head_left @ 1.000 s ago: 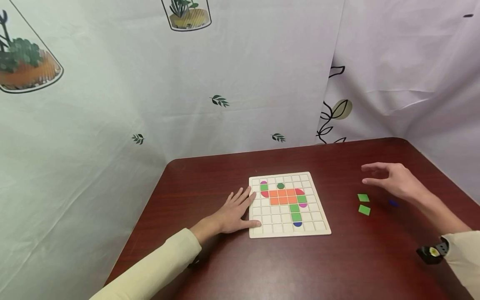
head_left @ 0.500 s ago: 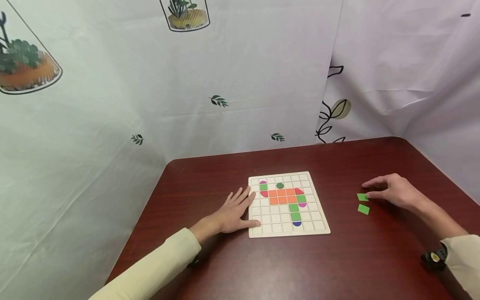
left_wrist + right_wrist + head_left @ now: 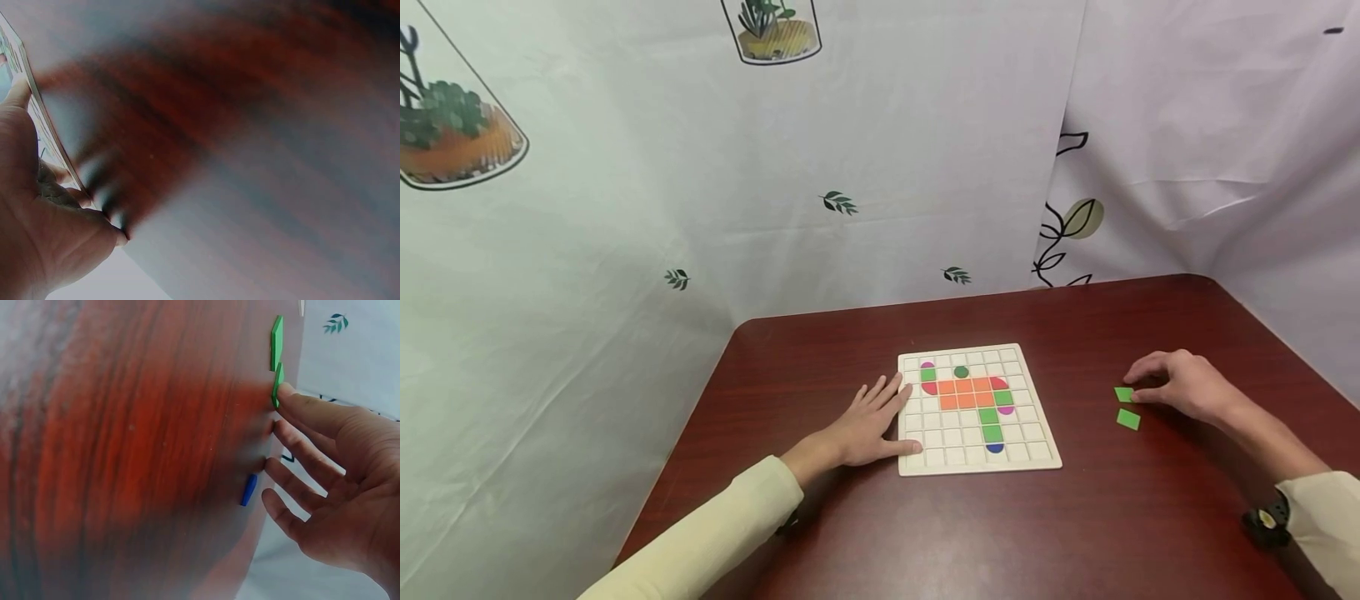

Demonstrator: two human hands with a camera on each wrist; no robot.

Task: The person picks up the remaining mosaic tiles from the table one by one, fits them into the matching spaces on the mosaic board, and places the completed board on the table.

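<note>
Has lowered the right hand (image 3: 1191, 387) since a second ago, from hovering in the air down to contact with the farther green square tile (image 3: 1123, 393). Has also bent the right index finger more since half a second ago, bringing its tip close to the far edge of that tile, with the thumb touching the side toward the palm; cannot tell whether pinched or merely touched. Leaves the nearer green square tile (image 3: 1128, 419) loose on the table (image 3: 1000, 533), just on the near side of the thumb. Now hides the blue piece (image 3: 249, 490) from the head view, but shows it in the right wrist view, near the outer fingertips of the same hand. Keeps the left hand (image 3: 867, 429) flat with fingers apart, gripping nothing, resting over the adjoining edge of the gridded board (image 3: 1037, 451). Shows no change in the pattern between the hands, with the orange square tiles (image 3: 966, 401) at its middle. Amounts, by judgement, to a step from reaching to handling a loose tile, with the board steadied meanwhile.
</note>
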